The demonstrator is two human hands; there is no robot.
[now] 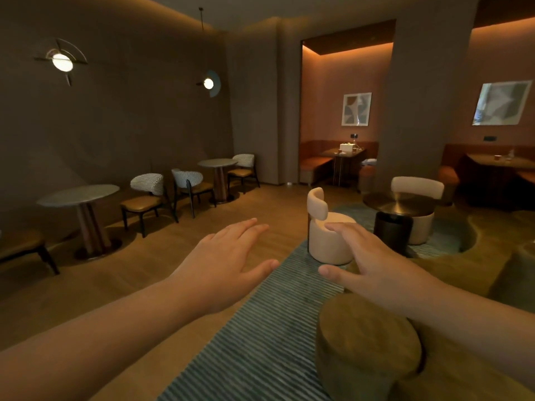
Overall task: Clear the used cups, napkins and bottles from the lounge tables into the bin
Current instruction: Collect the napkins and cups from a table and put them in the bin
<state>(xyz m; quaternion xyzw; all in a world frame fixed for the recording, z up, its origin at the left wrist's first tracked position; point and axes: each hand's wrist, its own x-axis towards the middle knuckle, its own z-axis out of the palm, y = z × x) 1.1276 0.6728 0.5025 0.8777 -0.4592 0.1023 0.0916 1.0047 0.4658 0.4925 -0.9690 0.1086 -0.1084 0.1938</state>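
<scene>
Head view: left hand [223, 263], right hand [375, 263] outstretched

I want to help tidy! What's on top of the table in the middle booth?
A white box sits on the booth table, with small cup-like things beside it. The box hides anything behind it.

Striped rug [260, 328] at centre; cream chair [327, 235] stands on its far part; olive stool [367, 348] near right; wall lamp [62, 62] far left.

a lounge — round tables [78, 195], striped chairs [146, 192], booth seating [315, 163].
</scene>
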